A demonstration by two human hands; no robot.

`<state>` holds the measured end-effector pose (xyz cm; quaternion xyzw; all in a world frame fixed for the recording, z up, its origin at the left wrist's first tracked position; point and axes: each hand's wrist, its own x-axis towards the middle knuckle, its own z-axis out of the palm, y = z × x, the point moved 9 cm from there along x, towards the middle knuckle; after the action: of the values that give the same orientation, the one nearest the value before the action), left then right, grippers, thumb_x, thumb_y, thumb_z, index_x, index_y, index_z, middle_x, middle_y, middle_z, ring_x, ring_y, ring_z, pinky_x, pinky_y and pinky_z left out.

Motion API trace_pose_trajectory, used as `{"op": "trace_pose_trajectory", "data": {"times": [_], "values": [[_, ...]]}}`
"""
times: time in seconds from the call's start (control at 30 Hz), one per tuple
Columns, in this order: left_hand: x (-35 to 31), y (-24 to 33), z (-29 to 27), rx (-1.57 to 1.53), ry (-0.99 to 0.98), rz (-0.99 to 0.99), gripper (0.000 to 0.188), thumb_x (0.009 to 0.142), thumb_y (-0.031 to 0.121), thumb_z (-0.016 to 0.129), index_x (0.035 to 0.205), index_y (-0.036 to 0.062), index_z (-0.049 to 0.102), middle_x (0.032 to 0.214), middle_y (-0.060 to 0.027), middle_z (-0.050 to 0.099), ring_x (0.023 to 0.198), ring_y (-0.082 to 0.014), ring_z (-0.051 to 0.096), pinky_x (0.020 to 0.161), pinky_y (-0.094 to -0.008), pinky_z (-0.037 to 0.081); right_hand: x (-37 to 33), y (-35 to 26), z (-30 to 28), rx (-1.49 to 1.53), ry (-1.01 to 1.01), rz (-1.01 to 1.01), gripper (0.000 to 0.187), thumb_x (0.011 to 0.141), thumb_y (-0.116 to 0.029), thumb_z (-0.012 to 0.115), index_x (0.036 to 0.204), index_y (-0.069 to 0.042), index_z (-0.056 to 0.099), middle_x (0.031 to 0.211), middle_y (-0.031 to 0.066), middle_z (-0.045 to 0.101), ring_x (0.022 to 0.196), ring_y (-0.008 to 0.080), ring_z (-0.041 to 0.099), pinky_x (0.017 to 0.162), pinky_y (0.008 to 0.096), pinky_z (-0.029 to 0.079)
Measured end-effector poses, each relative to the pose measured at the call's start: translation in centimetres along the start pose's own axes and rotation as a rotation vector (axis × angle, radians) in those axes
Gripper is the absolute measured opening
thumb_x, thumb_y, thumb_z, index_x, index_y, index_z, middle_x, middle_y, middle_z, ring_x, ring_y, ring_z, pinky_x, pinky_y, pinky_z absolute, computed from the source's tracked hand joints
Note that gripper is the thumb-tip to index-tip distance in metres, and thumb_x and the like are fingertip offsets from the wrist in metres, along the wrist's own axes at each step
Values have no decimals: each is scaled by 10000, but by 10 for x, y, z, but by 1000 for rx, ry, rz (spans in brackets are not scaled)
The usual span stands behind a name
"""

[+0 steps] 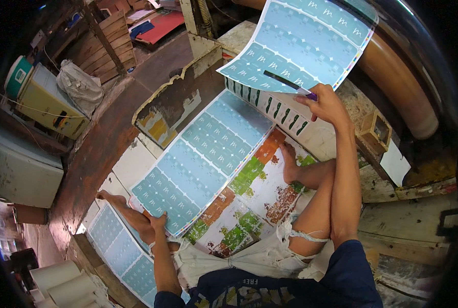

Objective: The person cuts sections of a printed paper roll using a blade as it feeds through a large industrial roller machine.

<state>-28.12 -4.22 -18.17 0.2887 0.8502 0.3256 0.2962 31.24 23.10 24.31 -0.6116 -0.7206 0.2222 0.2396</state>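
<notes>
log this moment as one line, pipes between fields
left hand: at near edge of flat blue printed sheet | right hand: gripping purple-handled, dark-bladed tool | raised blue printed sheet: curved, behind blade

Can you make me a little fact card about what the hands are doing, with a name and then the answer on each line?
Left hand: on the near end of the lying blue sheet; grip unclear
Right hand: holding a purple-ended dark strip at the raised blue sheet's lower edge
Sheet pattern: pale blue and teal bands, white marks
Beside the lying sheet: a green, brown and white printed surface
Right side: small wooden box
</notes>
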Motion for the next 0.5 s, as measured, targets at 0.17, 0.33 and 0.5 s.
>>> {"op": "trace_pose_trajectory", "data": {"times": [0.17, 0.33, 0.5], "values": [[-37, 26, 13, 707, 354, 72, 1218, 624, 295, 824, 1460, -37, 4, 1435, -330, 278, 1349, -453, 288, 1114, -517, 254, 1, 4, 34, -87, -171, 48, 342, 836, -225, 725, 742, 94, 641, 536, 131, 590, 426, 201, 613, 404, 328, 479], [-84, 53, 101, 793, -175, 110, 1072, 709, 259, 750, 1489, -6, 64, 1501, -344, 99, 1421, -460, 84, 1119, -604, 129, -7, -2, 38, -91, -263, 51, 324, 815, -202, 738, 761, 101, 635, 578, 144, 610, 452, 206, 636, 413, 331, 496], [-122, 58, 166, 516, -486, 331, 826, 704, 260, 770, 1366, -36, 373, 1291, -307, 458, 1264, -368, 435, 1005, -528, 380, -22, -9, 69, -101, -406, 78, 345, 782, -225, 768, 733, 94, 648, 551, 107, 595, 450, 181, 633, 395, 309, 471]]}}
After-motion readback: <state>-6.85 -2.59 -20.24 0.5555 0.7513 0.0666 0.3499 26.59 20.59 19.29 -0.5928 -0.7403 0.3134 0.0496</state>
